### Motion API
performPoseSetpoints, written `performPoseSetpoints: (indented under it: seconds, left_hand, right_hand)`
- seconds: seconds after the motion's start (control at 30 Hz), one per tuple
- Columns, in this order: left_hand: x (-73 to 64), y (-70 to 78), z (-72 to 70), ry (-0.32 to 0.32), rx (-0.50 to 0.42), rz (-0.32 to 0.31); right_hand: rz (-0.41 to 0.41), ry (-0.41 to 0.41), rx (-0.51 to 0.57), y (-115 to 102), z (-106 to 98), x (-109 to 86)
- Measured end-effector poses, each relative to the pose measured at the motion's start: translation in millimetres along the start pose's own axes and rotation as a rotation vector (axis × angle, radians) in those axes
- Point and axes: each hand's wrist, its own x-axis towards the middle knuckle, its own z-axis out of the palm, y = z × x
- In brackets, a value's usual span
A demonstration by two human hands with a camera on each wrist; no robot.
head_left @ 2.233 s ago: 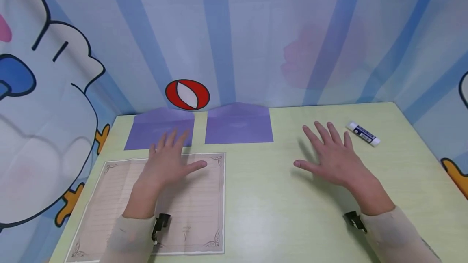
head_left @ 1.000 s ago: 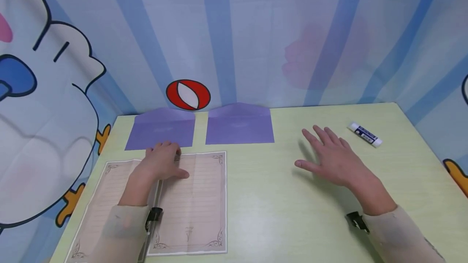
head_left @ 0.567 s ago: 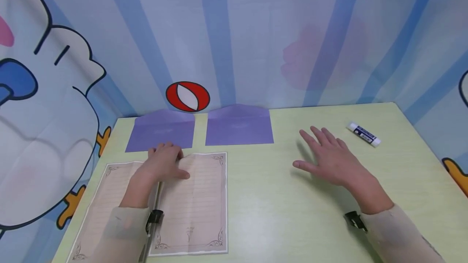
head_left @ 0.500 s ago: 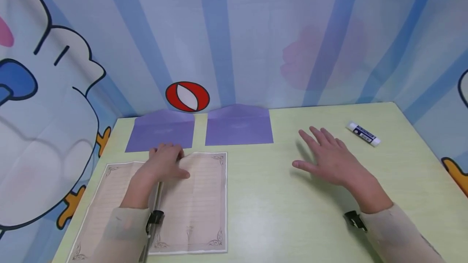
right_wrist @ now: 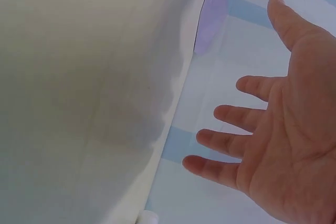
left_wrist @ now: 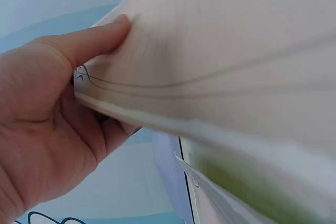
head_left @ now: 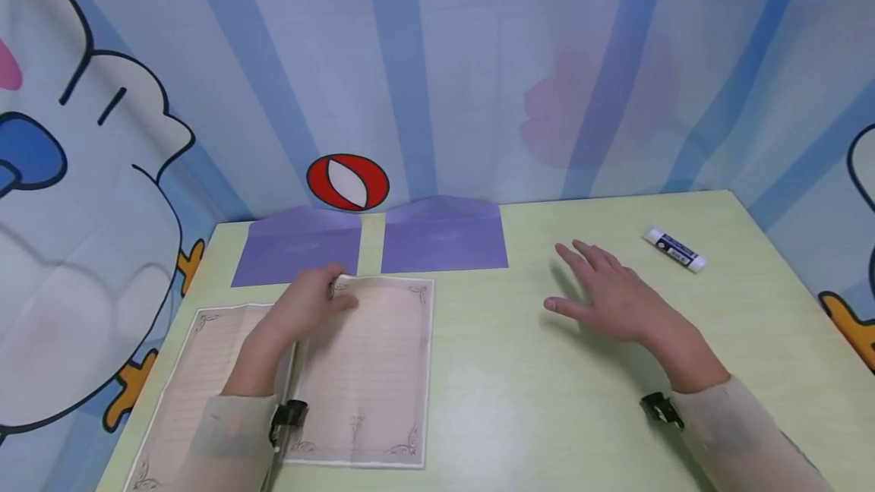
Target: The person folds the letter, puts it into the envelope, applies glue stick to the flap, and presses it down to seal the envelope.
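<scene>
Low and left of the frame's centre, our left hand (head_left: 306,308) pinches a bordered letter sheet (head_left: 376,378) by its upper-left corner, probably to lift it clear of the neighbouring ruled page (head_left: 198,386), while our empty right hand (head_left: 615,298) hovers, fingers spread, above the desk (head_left: 509,401).

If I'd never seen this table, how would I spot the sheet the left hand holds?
On the pale table, look left, just in front of the purple envelopes. It is the rightmost lined letter sheet, whose far left corner the left hand pinches; that corner of the left sheet is free.
</scene>
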Motion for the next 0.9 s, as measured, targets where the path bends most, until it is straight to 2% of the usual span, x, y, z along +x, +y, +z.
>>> performPoseSetpoints:
  seconds: [0.3, 0.53, 0.73, 0.9]
  left_hand:
    - [-2.4, 8.8, -5.3, 0.093, -0.169, 0.046]
    - [5.4, 14.3, -0.7, 0.169, -0.270, 0.088]
    - [16.3, 29.2, 4.8, 0.187, -0.353, 0.097]
    - [26.0, 40.7, 10.8, 0.180, -0.395, 0.093]
  right_hand:
    - [0.055, 0.033, 0.168, 1, -2, 7.1]
    - [0.058, 0.072, 0.345, -3, -4, 11.1]
    - [0.046, 0.085, 0.493, -9, -2, 15.0]
    - [0.050, 0.063, 0.593, -19, 2, 20.6]
